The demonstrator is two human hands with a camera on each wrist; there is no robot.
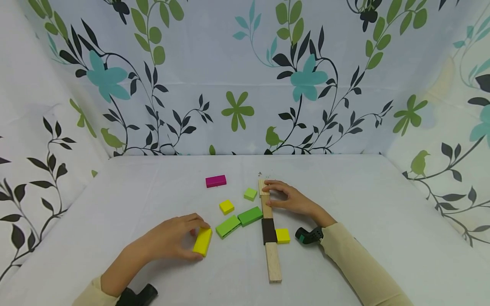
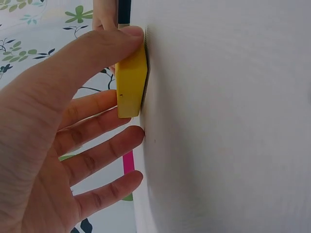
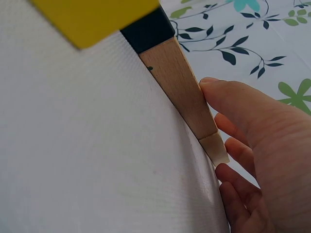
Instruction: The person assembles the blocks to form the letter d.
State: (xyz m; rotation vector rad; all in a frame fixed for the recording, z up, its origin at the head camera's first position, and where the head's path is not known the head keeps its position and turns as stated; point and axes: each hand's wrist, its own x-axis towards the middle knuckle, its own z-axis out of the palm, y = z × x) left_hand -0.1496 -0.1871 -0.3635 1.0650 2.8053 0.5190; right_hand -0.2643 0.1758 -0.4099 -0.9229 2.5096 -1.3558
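Observation:
My left hand (image 1: 168,240) pinches a yellow block (image 1: 203,242) between thumb and fingers, low over the white cloth. In the left wrist view the thumb presses one side of this yellow block (image 2: 131,85), and the lower fingers spread apart. A straight row of blocks runs front to back: a pale wooden block (image 1: 273,263), a dark brown block (image 1: 269,231), a tan block (image 1: 266,207) and another pale block (image 1: 262,187). At its far end my right hand (image 1: 296,199) touches the row, thumb against the tan block (image 3: 180,87), fingers by the pale end block (image 3: 215,149).
Two green blocks (image 1: 250,216) slant in from the row's left side. A yellow cube (image 1: 283,236) sits against its right side. Further left lie a yellow cube (image 1: 226,207), a lime cube (image 1: 250,194) and a magenta block (image 1: 216,181). Patterned curtains (image 1: 237,85) surround the table.

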